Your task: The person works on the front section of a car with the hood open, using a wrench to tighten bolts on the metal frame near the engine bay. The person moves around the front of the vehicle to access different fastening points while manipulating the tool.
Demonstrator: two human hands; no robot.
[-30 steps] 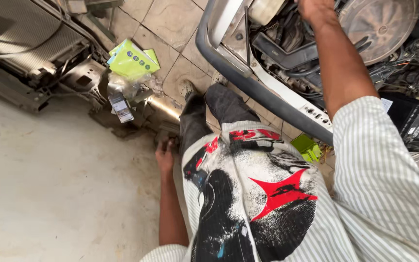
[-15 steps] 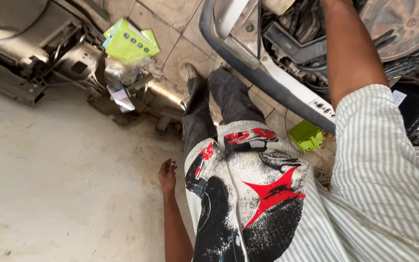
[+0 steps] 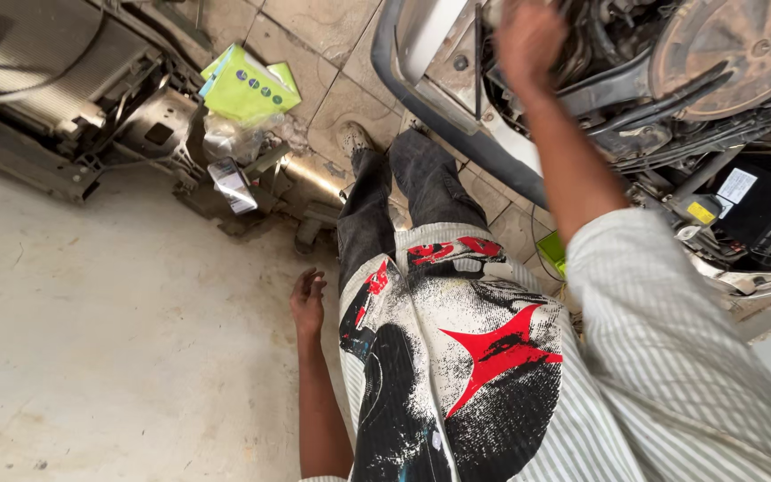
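Seen from above, looking down a standing body in a striped shirt (image 3: 662, 357) and a printed garment of black, white and red. Right hand (image 3: 528, 40) raised into an open engine bay (image 3: 671, 98), blurred, resting at the bay's front edge beside a thin black rod (image 3: 477, 62); whether closed on anything, cannot tell. Right forearm stretched across a grey curved bumper edge (image 3: 421, 116). Left hand (image 3: 307, 302) hanging loose at the side, fingers lightly curled, holding nothing, above a pale concrete floor (image 3: 118, 339). Dark trousers and a worn shoe (image 3: 352, 141) planted on tiled ground just below the bumper. Round dusty cover (image 3: 733, 54) at the upper right of the bay, black battery (image 3: 765, 214) lower right with small labels. On the ground to the left, a removed radiator assembly (image 3: 55, 98) lying flat, a lime green box (image 3: 247, 85) beside it, and a crumpled clear plastic bag (image 3: 229, 147) just below the box. Another small green box (image 3: 553, 252) on the tiles near the right elbow.
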